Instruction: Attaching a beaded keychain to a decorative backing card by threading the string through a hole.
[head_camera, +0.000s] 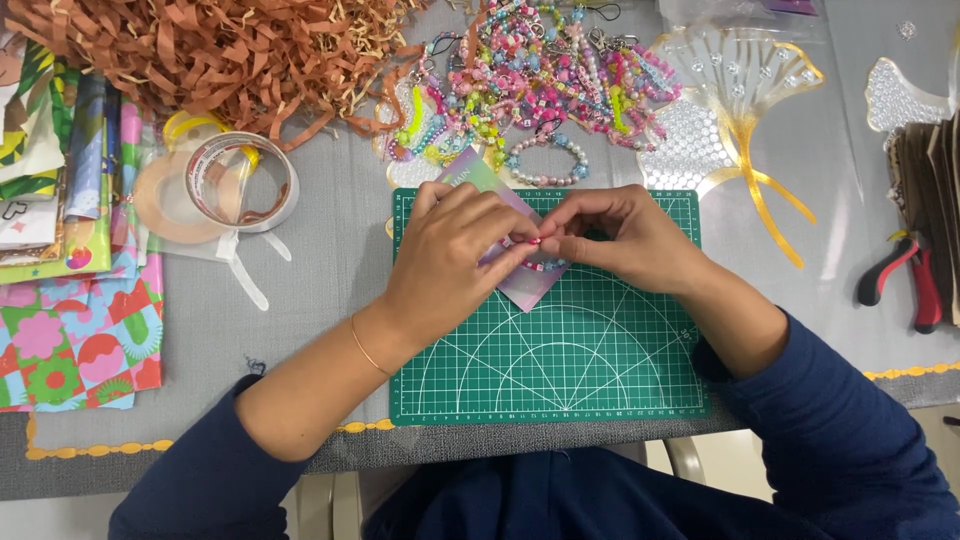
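Two hands meet over the far part of the green cutting mat (600, 370). Left hand (450, 255) and right hand (620, 240) pinch a small beaded bracelet (540, 262), apparently against a pastel card (525, 285). Bead pile (530, 70) lies farther back; tape rolls (215, 185) left.

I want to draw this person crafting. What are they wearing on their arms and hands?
Both arms have dark navy blue sleeves pushed up toward the elbows. The left hand has a thin gold bracelet at the wrist. The right hand is bare, with no rings or gloves showing.
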